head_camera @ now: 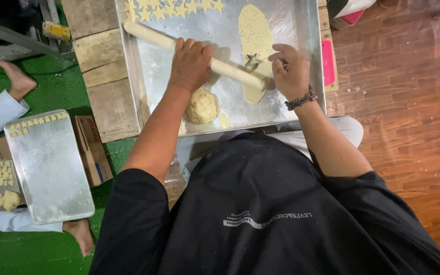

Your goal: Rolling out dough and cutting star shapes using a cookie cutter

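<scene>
Far left: a second, smaller rectangular metal baking tray (52, 173) lies on the green floor mat (31, 249), a row of small pale dough cut-outs (36, 123) along its top edge; another person's bare feet and light sleeve sit beside it. A brown cardboard box (91, 150) lies just right of that tray.

Centre: a large rectangular metal tray (179, 66) rests on rough wooden planks (100, 66). Left hand (190, 65) lies palm-down on the long cream-coloured rolling pin (230, 69), fingers pressed together and curled over it. The pin runs diagonally across the tray, upper left to lower right. Just below the left hand sits a rough ball of yellow dough (202, 107), on the tray near its front edge.

Top of tray: rows of star-shaped dough cut-outs (171, 9).

Right: a flat oval sheet of rolled pale dough (255, 30) marked with star outlines, the pin's end on it. Right hand (291, 71), dark beaded bracelet (301, 99) on the wrist, grips the pin's right end with fingers curled; a small metal star cutter (252, 61) sits just beside its fingertips, whether it is pinched I cannot tell. Far right: reddish wooden floor (408, 102).
</scene>
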